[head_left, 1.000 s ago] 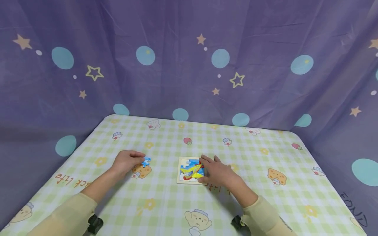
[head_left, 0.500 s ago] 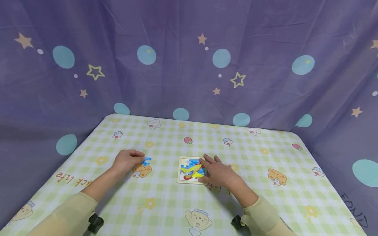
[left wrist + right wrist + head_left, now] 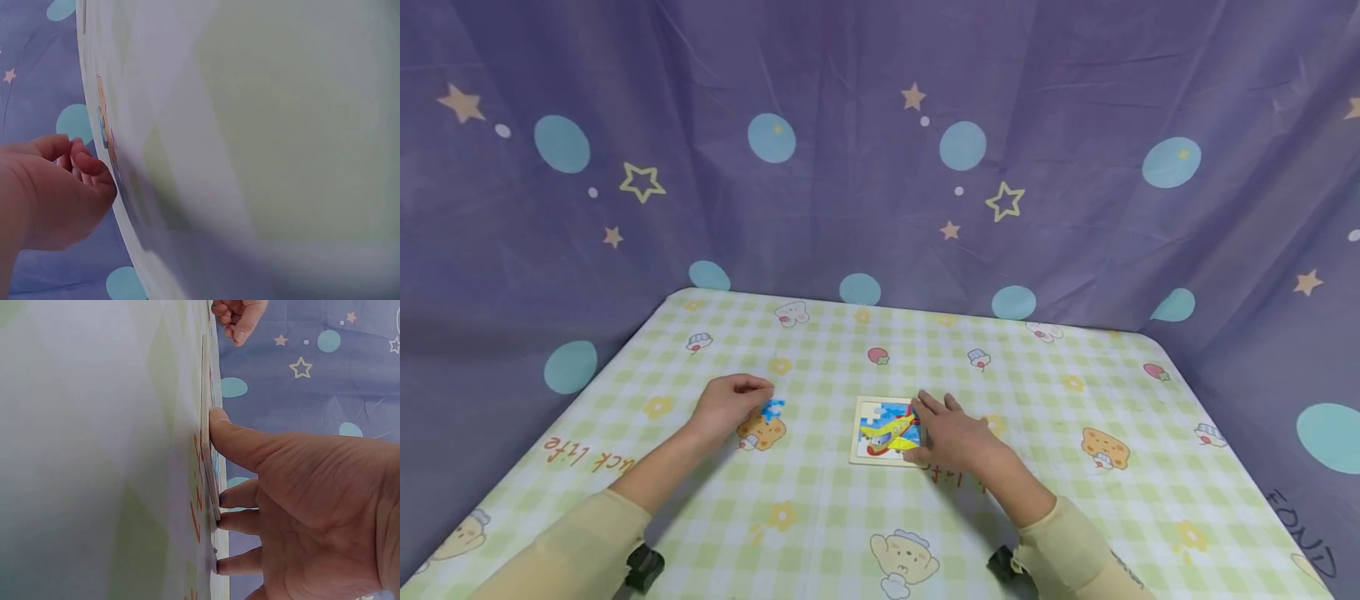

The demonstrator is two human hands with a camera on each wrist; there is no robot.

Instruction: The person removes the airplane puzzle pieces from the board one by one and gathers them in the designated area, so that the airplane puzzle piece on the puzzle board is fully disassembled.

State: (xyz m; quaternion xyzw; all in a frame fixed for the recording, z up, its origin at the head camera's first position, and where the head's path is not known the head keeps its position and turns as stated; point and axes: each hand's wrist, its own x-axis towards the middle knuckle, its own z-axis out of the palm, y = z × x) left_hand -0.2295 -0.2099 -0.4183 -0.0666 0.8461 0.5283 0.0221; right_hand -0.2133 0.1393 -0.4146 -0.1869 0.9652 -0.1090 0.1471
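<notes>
In the head view my left hand (image 3: 727, 407) hovers just above a blue jigsaw piece (image 3: 772, 409) lying on the tablecloth. Its fingers are curled with the tips drawn together, and the left wrist view shows nothing between them. The piece (image 3: 102, 128) looks apart from that hand (image 3: 62, 187) there. My right hand (image 3: 957, 435) rests on the right side of a wooden jigsaw tray (image 3: 853, 442), thumb on its near part and fairly straight fingers at the right edge. The tray holds a yellow and red airplane picture; its upper left shows pale bare wood.
A green-and-white checked tablecloth (image 3: 820, 517) with printed cartoons covers the table. Purple curtains (image 3: 865, 50) stand behind and at both sides. A dark wrist device (image 3: 643, 568) sits under the left forearm, another device (image 3: 1003, 567) under the right.
My left hand has risen slightly away from the blue jigsaw piece, which stays on the cloth. The right hand and the tray hold their place.
</notes>
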